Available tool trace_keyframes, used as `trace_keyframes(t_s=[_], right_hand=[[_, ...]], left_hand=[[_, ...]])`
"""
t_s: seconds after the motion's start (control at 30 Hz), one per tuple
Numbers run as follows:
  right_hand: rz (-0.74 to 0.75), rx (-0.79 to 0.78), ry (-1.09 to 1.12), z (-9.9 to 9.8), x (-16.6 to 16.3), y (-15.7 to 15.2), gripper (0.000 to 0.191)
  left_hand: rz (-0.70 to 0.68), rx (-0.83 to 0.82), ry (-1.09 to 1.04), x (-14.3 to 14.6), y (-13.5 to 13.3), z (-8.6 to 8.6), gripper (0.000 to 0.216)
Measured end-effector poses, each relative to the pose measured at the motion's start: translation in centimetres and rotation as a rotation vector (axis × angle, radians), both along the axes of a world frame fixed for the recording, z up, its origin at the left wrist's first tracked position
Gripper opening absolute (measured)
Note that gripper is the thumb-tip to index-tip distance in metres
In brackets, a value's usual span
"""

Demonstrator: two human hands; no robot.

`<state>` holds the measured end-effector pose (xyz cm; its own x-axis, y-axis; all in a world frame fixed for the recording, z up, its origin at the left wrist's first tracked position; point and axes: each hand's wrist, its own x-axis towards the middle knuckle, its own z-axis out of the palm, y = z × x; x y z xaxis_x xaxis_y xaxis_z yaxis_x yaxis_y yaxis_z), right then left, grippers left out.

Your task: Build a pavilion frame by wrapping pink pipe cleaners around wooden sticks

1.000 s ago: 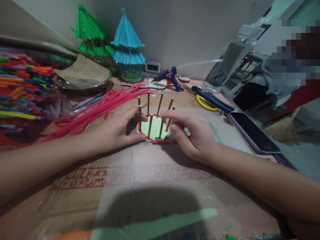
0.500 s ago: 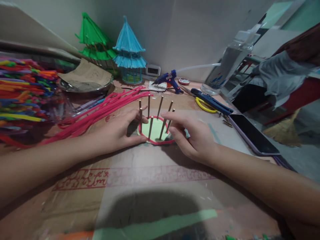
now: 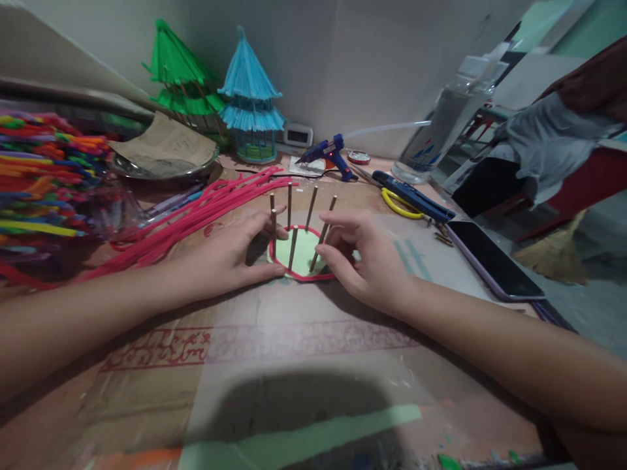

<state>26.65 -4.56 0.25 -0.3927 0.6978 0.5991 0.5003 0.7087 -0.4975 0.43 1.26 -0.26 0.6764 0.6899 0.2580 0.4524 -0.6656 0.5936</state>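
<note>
A round pale green base (image 3: 301, 251) with a red rim lies flat on the work surface, several thin wooden sticks (image 3: 292, 248) standing up around its edge. My left hand (image 3: 240, 251) rests at the base's left side, thumb and forefinger spread around the rim and holding it. At the right side, my right hand (image 3: 369, 258) has its fingers curled around a slightly leaning stick (image 3: 327, 225), thumb and forefinger against it. That hand covers the right part of the rim and any stick behind it.
Pink pipe cleaners (image 3: 196, 225) lie at left, beside a colourful heap (image 3: 44, 176). Behind stand a green paper-like tower (image 3: 181, 72), a blue one (image 3: 249, 85) and a glue gun (image 3: 326, 153). Yellow-blue pliers (image 3: 411, 196), a phone (image 3: 494, 261) and a bottle (image 3: 431, 130) are at right.
My right hand has shifted slightly, its thumb moving left onto a stick. A stick seen at the right rim before is now hidden by it. My left hand stays put.
</note>
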Motion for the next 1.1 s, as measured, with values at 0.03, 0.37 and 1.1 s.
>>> trace_keyframes(t_s=[0.03, 0.37, 1.1], right_hand=[[-0.003, 0.008, -0.014, -0.09, -0.15, 0.01, 0.035], [0.038, 0.197, -0.051, 0.07, -1.1, -0.56, 0.039], [-0.003, 0.216, -0.056, -0.61, -0.71, -0.13, 0.039]], left_hand=[[0.001, 0.0, -0.003, 0.02, -0.03, 0.0, 0.046], [-0.009, -0.025, -0.042, 0.0, 0.28, -0.41, 0.06], [0.002, 0.0, 0.01, 0.03, -0.06, 0.04, 0.048]])
